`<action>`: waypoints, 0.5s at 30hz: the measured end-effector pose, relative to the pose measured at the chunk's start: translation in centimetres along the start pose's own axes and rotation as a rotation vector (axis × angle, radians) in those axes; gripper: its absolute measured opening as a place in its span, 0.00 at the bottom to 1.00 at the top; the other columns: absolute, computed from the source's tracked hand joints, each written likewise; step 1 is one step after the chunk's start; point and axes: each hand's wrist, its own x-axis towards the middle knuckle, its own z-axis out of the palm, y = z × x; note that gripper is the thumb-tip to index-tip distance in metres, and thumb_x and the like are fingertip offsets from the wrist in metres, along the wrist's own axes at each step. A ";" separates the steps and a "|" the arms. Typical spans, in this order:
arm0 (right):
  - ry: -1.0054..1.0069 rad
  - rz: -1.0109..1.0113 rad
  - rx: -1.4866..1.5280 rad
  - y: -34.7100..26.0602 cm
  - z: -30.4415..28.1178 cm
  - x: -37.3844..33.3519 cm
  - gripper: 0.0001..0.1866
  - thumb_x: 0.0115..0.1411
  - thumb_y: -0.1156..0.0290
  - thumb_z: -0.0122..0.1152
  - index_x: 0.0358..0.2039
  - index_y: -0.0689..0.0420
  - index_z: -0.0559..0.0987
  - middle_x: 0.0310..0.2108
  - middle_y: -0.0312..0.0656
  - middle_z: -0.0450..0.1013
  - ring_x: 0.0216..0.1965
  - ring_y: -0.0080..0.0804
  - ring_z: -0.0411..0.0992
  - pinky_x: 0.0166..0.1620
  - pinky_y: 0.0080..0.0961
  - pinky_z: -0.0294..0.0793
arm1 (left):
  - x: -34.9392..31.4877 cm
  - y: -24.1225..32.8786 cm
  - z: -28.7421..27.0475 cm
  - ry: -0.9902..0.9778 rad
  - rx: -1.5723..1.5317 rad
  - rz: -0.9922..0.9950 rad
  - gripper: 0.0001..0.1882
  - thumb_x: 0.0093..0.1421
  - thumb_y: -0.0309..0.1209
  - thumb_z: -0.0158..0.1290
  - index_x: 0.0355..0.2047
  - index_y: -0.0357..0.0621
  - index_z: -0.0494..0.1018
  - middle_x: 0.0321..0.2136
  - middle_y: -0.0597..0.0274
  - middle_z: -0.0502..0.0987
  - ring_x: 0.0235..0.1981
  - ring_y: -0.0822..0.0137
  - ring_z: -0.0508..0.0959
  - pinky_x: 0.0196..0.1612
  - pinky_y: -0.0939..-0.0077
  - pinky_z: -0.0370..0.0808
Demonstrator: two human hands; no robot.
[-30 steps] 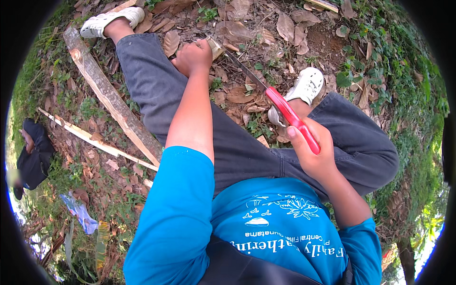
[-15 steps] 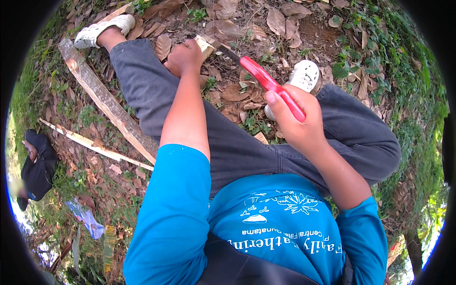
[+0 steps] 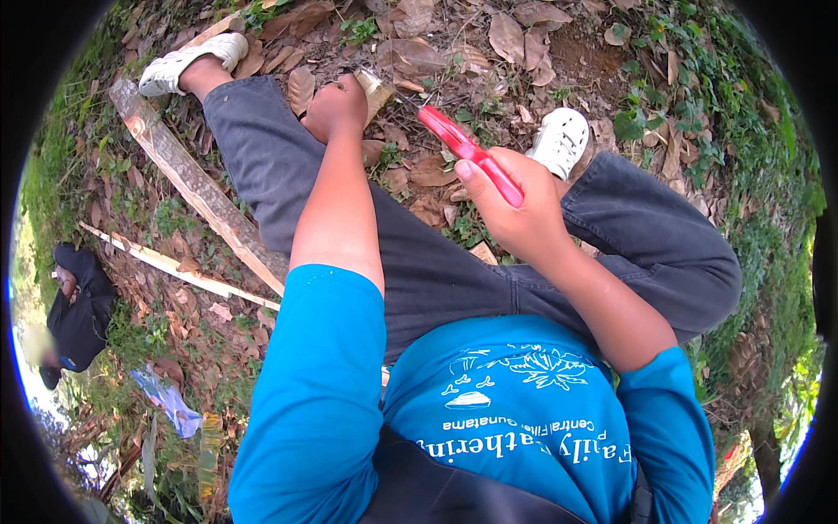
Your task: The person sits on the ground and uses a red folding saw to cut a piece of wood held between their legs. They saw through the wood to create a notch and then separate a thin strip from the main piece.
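My left hand (image 3: pixel 337 108) is closed round a pale piece of wood (image 3: pixel 375 92), gripping it low over the leaf litter near my left shin. My right hand (image 3: pixel 517 199) wraps round the red handle of a hand saw (image 3: pixel 461 140). From the handle a thin dark blade runs up and left toward the wood's end; it is hard to make out, and I cannot tell whether its teeth touch the wood. The handle lies between my bent legs, right of the wood.
A long barked log (image 3: pixel 188 183) and a thin split strip of wood (image 3: pixel 170 266) lie left of my leg. Another person in dark clothes (image 3: pixel 80 301) is at the far left, near a blue plastic bag (image 3: pixel 168 400). Dry leaves (image 3: pixel 410 54) cover the ground; green plants (image 3: pixel 672 105) grow at right.
My right hand has drawn the saw handle left and slightly toward the wood. My left hand keeps its grip on the wood almost in place.
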 end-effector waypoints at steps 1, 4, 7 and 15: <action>-0.014 0.021 0.005 0.2 0.0 0.1 0.21 0.68 0.61 0.65 0.23 0.60 0.72 0.14 0.35 0.63 0.18 0.22 0.58 0.23 0.31 0.60 | 0.0 0.1 -0.1 -0.001 -0.007 -0.001 0.34 0.65 0.52 0.32 0.45 0.47 0.85 0.46 0.46 0.84 0.52 0.46 0.82 0.57 0.49 0.71; -0.056 0.079 -0.006 0.2 -0.6 -0.1 0.20 0.68 0.61 0.65 0.23 0.59 0.72 0.15 0.37 0.64 0.18 0.23 0.59 0.24 0.30 0.61 | 0.1 -0.1 -0.3 -0.014 -0.024 -0.009 0.35 0.65 0.53 0.32 0.46 0.47 0.85 0.47 0.46 0.84 0.52 0.46 0.81 0.58 0.50 0.71; -0.071 0.080 -0.043 -1.6 -2.4 -2.0 0.19 0.68 0.62 0.65 0.24 0.59 0.73 0.15 0.37 0.65 0.18 0.24 0.59 0.24 0.30 0.61 | 0.4 -0.3 -0.2 -0.035 -0.025 -0.003 0.35 0.64 0.53 0.31 0.47 0.47 0.85 0.48 0.46 0.84 0.52 0.46 0.81 0.57 0.51 0.72; -0.122 -0.010 -0.149 -3.2 -1.1 0.7 0.21 0.65 0.62 0.65 0.20 0.60 0.72 0.15 0.44 0.67 0.17 0.38 0.65 0.25 0.36 0.65 | 1.8 -0.2 0.1 -0.013 -0.049 -0.062 0.35 0.64 0.51 0.32 0.43 0.42 0.86 0.44 0.46 0.85 0.49 0.47 0.83 0.55 0.46 0.71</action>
